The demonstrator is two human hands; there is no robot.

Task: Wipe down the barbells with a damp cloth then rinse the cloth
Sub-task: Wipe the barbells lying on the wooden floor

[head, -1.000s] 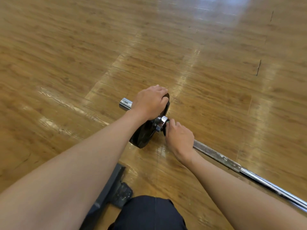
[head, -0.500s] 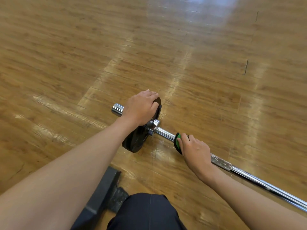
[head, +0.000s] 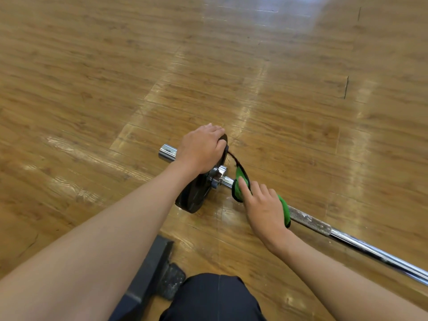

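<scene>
A chrome barbell [head: 361,245] lies on the wooden floor, running from its sleeve end [head: 167,152] down to the right. A black weight plate [head: 192,198] sits on the sleeve against a chrome collar [head: 218,174]. My left hand [head: 201,149] grips the top rim of the plate, fingers curled over it. My right hand [head: 264,207] holds a green cloth [head: 236,193] with a black edge wrapped on the bar just right of the collar, its index finger stretched out over the cloth. A dull, worn patch of bar shows right of the hand.
A dark grey equipment base [head: 150,269] with a black rubber foot [head: 171,283] lies on the floor below the plate. My knee in dark trousers [head: 213,300] is at the bottom edge. Glossy wooden floor [head: 278,89] spreads out all around.
My right hand slid with the cloth from the collar to the right along the bar. More green cloth now shows, and its index finger has stretched out. My left hand stays on the plate.
</scene>
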